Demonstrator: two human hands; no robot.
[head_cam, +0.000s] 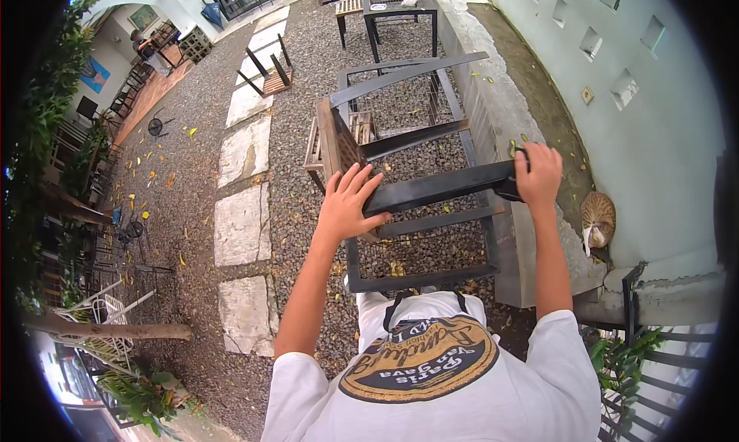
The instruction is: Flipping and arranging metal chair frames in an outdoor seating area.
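Note:
A stool with a slatted wooden seat (pixel 332 145) and dark legs lies on its side across a black metal table frame (pixel 424 280). My left hand (pixel 351 205) rests with spread fingers where the seat meets the nearest upper leg (pixel 439 185). At that leg's far end, my right hand (pixel 537 173) is closed around a black pad or cloth (pixel 508 189), pressed against the leg. Its exact kind is hard to tell, as the fingers cover part of it. Brownish ends show on two other legs.
A low concrete ledge (pixel 508 113) runs along my right, where a tabby-and-white cat (pixel 598 220) lies by the wall. An upturned stool (pixel 277 81) stands near the stone slabs (pixel 242 223). Ahead is a black table (pixel 398 9); a person (pixel 150 49) is far left.

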